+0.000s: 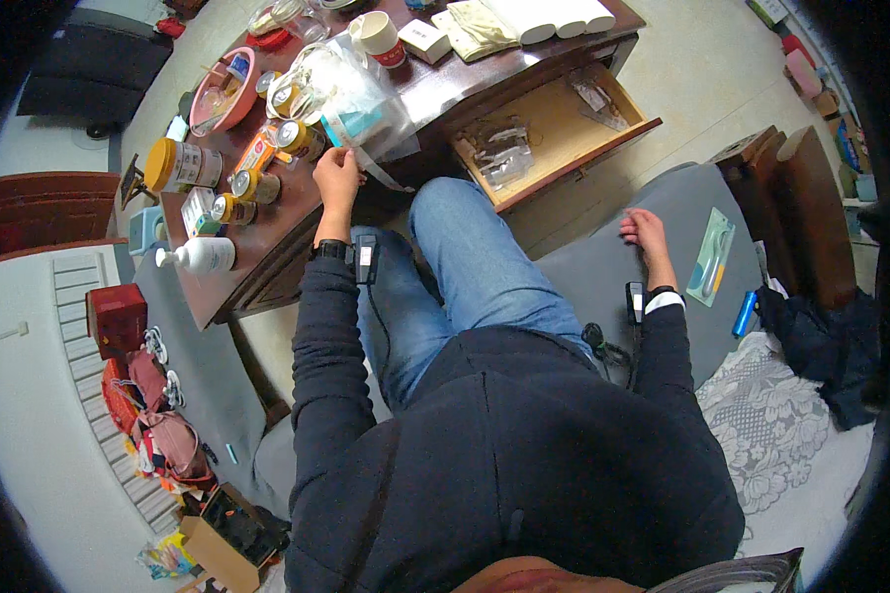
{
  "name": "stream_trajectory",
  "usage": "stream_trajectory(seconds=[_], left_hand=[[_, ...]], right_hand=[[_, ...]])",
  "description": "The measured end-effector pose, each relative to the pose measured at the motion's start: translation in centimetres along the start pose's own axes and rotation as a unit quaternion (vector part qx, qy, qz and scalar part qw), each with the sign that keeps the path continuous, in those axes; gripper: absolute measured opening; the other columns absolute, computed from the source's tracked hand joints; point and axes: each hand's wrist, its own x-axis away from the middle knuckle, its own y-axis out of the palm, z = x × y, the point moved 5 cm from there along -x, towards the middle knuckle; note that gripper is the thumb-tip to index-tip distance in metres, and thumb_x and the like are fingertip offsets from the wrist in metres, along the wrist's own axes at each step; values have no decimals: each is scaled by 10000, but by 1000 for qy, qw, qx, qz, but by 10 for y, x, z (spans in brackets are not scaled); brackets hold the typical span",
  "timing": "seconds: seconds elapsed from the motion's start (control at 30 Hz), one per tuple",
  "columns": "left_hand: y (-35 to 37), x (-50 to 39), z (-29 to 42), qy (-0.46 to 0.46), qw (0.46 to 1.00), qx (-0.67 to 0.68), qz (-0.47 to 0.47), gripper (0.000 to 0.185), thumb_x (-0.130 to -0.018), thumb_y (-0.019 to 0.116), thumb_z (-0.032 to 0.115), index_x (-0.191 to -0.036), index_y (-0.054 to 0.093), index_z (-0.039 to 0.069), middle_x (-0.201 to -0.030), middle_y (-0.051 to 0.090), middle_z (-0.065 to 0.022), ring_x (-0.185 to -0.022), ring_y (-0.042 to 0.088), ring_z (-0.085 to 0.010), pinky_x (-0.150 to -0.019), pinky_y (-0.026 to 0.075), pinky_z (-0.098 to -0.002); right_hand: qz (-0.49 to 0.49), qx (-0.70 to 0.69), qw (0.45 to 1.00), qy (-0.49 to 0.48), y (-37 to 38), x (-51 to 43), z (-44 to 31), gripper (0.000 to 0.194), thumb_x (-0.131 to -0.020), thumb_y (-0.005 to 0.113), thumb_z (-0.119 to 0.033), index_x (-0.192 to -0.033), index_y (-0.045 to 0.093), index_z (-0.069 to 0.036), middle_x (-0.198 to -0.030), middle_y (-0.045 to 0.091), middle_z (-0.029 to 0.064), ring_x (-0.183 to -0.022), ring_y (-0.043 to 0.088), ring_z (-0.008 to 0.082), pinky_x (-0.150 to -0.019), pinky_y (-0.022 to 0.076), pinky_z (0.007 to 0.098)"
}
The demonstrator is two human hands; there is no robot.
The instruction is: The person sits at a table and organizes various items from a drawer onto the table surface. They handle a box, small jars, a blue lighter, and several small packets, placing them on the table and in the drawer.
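Note:
My left hand is at the front edge of a dark wooden desk, its fingers pinched at the lower edge of a clear plastic bag. A pale strip hangs from the bag beside those fingers and curls over the desk edge. Inside the bag a blue-green item shows through. My right hand is above a grey padded seat, its fingers loosely curled; whether they hold something small I cannot tell. Between the hands, a pulled-out wooden drawer holds several small clear packets.
Left on the desk are a pump bottle, a yellow-lidded jar, several cans and a pink basin. A paper cup and small box stand behind. A blister pack and blue cylinder lie right.

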Motion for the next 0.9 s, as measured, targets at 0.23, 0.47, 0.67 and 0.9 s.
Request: stream_trajectory(seconds=[0.23, 0.47, 0.67, 0.9], left_hand=[[-7, -17, 16, -106, 928, 331, -131, 157, -961, 604, 121, -1010, 601, -29, -863, 674, -110, -732, 687, -195, -646, 577, -310], [-76, -95, 121, 72, 867, 484, -96, 106, -961, 562, 31, -1052, 569, -24, -1066, 663, -203, -1000, 674, -323, -949, 545, -441], [-105, -134, 168, 219, 870, 439, -40, 486, -966, 574, 66, -1409, 374, 53, -1360, 526, -192, -1321, 479, -318, -1068, 417, -498], [-37, -75, 105, 39, 976, 152, -150, 488, -961, 597, 167, -1397, 443, 13, -1301, 594, -159, -1216, 566, -282, -1043, 440, -402]], right_hand=[[-48, -118, 991, 28, -18, 5, -5, 328, -1006, 544, -307, -1134, 630, -18, -734, 648, 60, -564, 623, 123, -476, 481, 217], [-62, -129, 989, 43, -19, 2, -4, 386, -1000, 554, -378, -1130, 637, -24, -696, 631, 48, -536, 602, 110, -460, 460, 212], [-61, -127, 989, 38, -19, 1, -3, 397, -995, 554, -394, -1115, 648, -28, -683, 627, 44, -513, 592, 112, -451, 451, 210], [-64, -112, 991, 39, -17, -2, -1, 366, -992, 559, -370, -1112, 648, -36, -699, 636, 43, -512, 602, 112, -444, 464, 208]])
